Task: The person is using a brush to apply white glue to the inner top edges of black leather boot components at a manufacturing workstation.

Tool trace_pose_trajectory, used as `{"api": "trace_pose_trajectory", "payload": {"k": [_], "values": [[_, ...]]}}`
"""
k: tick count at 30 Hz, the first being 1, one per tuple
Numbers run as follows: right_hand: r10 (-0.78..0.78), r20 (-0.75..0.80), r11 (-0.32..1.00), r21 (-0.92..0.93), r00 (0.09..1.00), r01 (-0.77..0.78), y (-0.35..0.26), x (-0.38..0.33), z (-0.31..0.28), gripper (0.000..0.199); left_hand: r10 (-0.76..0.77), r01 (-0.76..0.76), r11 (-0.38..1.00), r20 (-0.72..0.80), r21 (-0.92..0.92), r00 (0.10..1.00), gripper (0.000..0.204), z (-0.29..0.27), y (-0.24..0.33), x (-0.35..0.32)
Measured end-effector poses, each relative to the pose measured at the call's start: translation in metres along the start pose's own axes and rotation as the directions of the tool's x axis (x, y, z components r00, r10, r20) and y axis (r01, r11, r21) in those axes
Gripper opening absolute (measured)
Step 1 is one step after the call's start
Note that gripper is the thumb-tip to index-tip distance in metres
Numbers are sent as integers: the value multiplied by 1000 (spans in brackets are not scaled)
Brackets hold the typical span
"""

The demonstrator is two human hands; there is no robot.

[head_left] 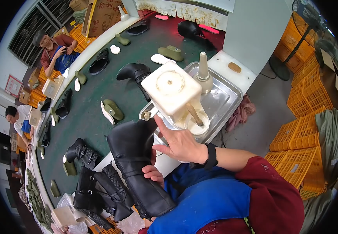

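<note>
A tall black boot (131,156) lies across my lap and the edge of the work line, its foot end up and its shaft toward me. My left hand (153,174) is closed round it, with the fingertips showing at its right side and the rest hidden behind. At the foot end is my right hand (180,143), thumb and index finger spread, the index tip touching the boot or very near it. Just beyond stands a cream square glue container (173,87), with a brush (194,115) resting in its round front cup (197,126).
The container and a nozzled bottle (203,74) stand on a metal tray (227,93). More black boots (85,154), green lasts (114,110) and white insoles (107,112) lie on the green conveyor (94,130). Orange crates (294,163) stack at right. Two people work at far left.
</note>
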State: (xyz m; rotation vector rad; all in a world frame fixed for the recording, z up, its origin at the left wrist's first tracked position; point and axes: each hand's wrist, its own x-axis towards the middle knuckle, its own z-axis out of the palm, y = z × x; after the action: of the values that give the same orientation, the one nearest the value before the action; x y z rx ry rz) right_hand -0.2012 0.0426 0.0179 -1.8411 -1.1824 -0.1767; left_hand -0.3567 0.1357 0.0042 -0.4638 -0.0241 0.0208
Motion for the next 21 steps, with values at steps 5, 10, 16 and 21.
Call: {"api": "trace_pose_trajectory", "payload": {"k": [5,10,16,21], "values": [[131,132,953,256,983,-161,-4,2,4,80,25,-33,988,54,152,998,73,2,17,-6],[231,398,568,686,888,-456,-1,11,-22,64,311,-310,738,106,599,944,75,16,23,-16],[-111,643,-357,686,758,-634,3,19,-36,60,603,-18,-656,538,755,590,96,49,25,-26],[-171,718,-272,624,675,-732,-14,14,-37,69,498,99,-826,636,555,589,95,41,-2,-13]]}}
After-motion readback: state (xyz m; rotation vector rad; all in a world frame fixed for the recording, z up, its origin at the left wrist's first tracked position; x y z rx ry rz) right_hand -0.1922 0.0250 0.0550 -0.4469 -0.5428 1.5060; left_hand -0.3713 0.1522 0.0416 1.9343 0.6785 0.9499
